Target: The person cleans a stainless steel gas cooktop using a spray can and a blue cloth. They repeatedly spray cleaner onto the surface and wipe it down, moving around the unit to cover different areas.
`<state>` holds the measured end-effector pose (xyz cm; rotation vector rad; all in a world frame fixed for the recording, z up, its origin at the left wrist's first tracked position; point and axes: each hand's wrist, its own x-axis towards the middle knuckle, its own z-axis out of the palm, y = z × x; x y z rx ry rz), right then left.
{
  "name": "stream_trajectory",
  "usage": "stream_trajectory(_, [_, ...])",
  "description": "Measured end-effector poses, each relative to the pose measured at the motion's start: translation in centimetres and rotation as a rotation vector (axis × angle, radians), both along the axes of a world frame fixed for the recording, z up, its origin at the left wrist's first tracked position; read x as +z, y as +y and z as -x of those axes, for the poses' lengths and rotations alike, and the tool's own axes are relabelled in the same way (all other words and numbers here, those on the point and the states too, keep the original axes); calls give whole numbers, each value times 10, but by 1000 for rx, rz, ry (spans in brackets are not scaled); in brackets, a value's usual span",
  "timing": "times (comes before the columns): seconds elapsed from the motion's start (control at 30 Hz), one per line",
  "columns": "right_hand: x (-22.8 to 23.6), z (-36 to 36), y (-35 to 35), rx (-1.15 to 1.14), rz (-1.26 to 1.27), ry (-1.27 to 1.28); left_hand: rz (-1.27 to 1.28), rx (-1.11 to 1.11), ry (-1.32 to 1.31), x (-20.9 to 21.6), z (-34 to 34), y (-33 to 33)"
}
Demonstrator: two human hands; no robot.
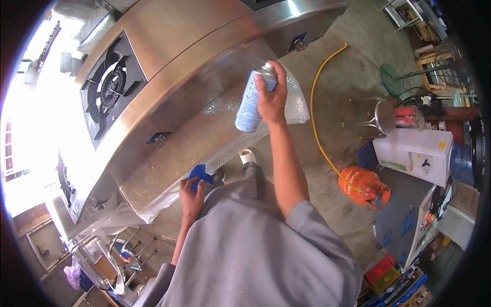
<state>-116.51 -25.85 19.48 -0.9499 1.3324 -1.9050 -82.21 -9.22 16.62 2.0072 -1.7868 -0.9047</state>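
Two hands (272, 102) (191, 201): spray can (249, 106) in right, blue cloth (200, 174) in left.

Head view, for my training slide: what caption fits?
Right hand grips a spray can, left hand holds a blue cloth, beside a steel stove.

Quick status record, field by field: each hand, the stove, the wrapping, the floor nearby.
Left hand: holding blue cloth
Right hand: gripping spray can, index finger at its top
Stove: steel top, black burner at left
Wrapping: bubble wrap below the stove's front
Floor: orange gas bottle, yellow hose running to it
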Motion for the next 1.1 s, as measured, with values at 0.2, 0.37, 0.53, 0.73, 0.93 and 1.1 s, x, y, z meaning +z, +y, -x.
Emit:
stream_trajectory(0.2, [-15, -34, 6, 44, -23, 100, 7, 13, 10, -3, -4, 5])
stream_trajectory(0.37, [-37, -85, 34, 217, -99, 137, -8, 37, -23, -5, -1, 8])
stream_trajectory(0.53, [-48, -69, 37, 105, -129, 4, 18, 47, 7, -3, -1, 11])
stream_trajectory(0.73, [-45, -44, 34, 24, -122, -79, 35, 63, 30, -1, 1, 12])
stream_trajectory(0.93, [-57, -97, 55, 244, -155, 21, 25, 58, 49, 1, 7, 7])
stream_trajectory(1.1, [-75, -34, 39, -75, -195, 16, 17, 100, 52, 5, 3, 10])
